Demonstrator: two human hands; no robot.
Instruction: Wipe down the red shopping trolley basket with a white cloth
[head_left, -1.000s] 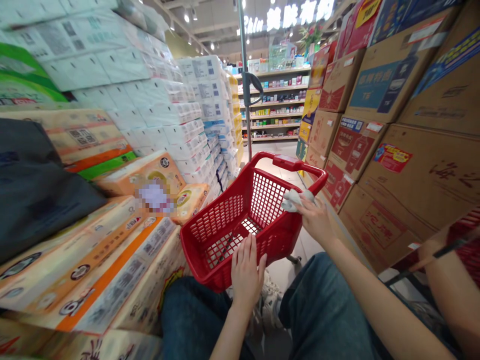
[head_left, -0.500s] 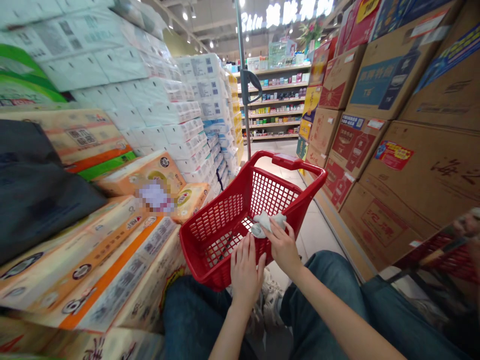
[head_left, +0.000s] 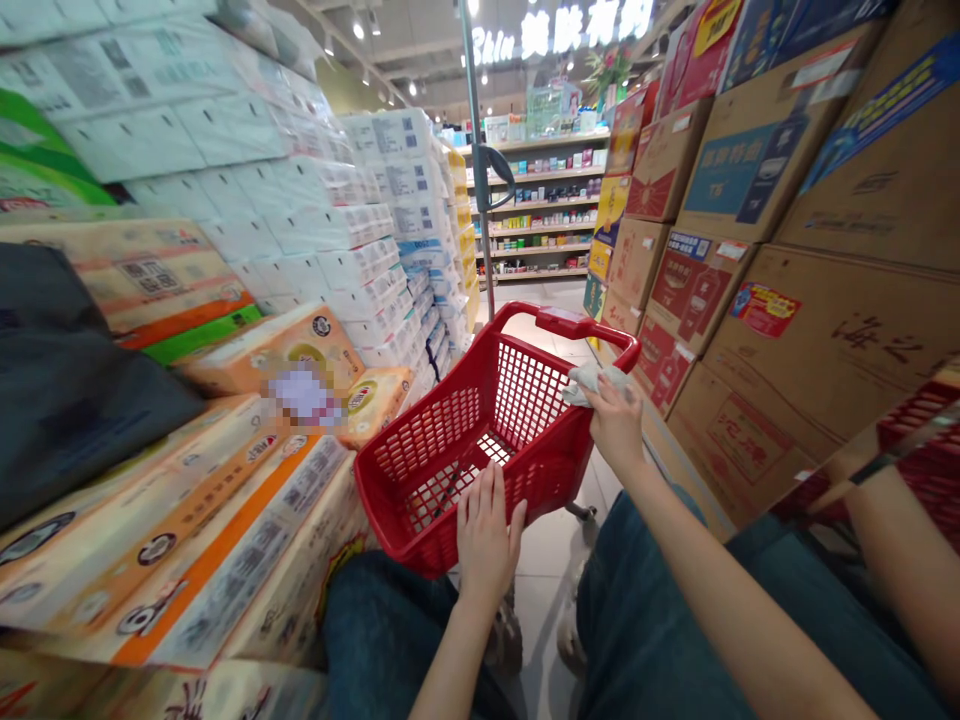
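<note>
A red plastic shopping basket [head_left: 431,425] with perforated walls and a raised handle stands on wheels before my knees. My left hand [head_left: 484,530] lies on its near rim, fingers stretched out and nothing held. With my right hand [head_left: 619,425] I press a pale, crumpled cloth [head_left: 596,383] against the right rim, close to where the handle [head_left: 566,322] rises. The fingers are bent over the cloth, which is partly covered by them. Through the mesh the basket floor shows, with a dark strip on it.
Stacked tissue packs [head_left: 217,540] and a dark bag [head_left: 82,370] crowd my left side. Cardboard cartons [head_left: 847,360] rise on the right, with a reflective panel at their lower end. Beyond the basket stand a metal pole [head_left: 480,230] and stocked shelves [head_left: 540,205].
My right hand has slid the cloth along the rim, away from me and to the right, up to the handle's base. My left hand stays on the near rim.
</note>
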